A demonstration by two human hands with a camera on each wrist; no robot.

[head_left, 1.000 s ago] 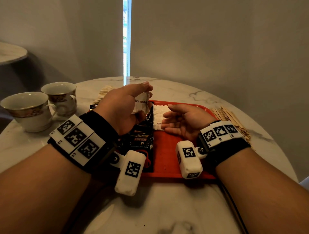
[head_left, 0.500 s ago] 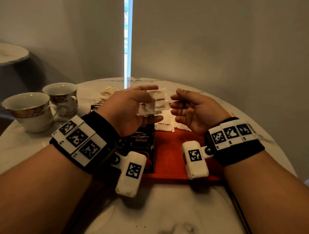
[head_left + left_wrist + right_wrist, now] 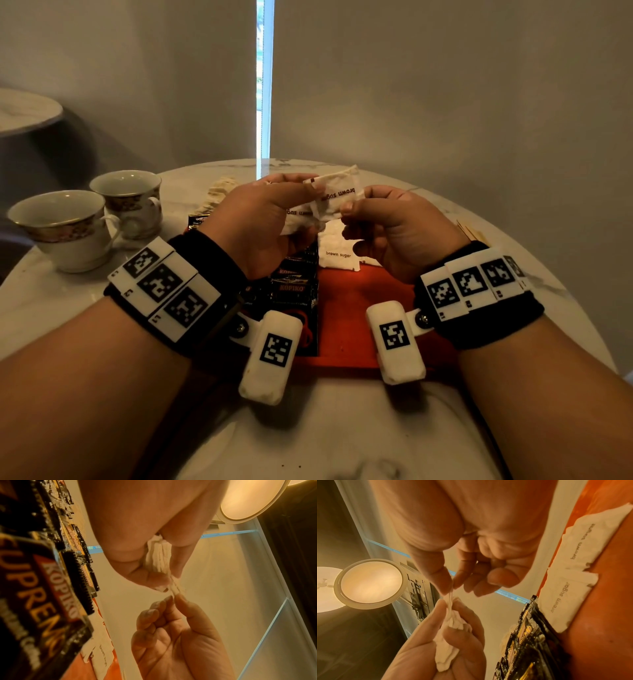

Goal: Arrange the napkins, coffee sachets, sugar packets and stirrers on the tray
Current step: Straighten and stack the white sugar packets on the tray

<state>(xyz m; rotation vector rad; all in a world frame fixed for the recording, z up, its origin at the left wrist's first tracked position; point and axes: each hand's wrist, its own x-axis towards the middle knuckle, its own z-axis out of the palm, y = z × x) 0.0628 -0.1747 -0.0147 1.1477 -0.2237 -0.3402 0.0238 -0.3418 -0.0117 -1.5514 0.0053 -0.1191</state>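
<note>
Above the red tray (image 3: 356, 308) my left hand (image 3: 298, 205) grips a small bundle of white brown sugar packets (image 3: 337, 192). My right hand (image 3: 356, 202) pinches the edge of one packet in that bundle between thumb and forefinger. The left wrist view shows the bundle (image 3: 159, 557) edge-on in my left fingers, with the right fingertips (image 3: 173, 599) on its end. Two more sugar packets (image 3: 337, 253) lie flat on the tray. Black Kopiko coffee sachets (image 3: 294, 284) lie fanned on the tray's left side.
Two teacups (image 3: 68, 226) stand on the marble table at the left. A pale napkin pile (image 3: 219, 192) lies behind my left hand. Wooden stirrers (image 3: 472, 233) lie off the tray's right edge, mostly hidden by my right wrist.
My right hand has risen from the tray and met my left hand, pinching a packet from the bundle. My left hand has lifted the bundle a little toward the middle.
</note>
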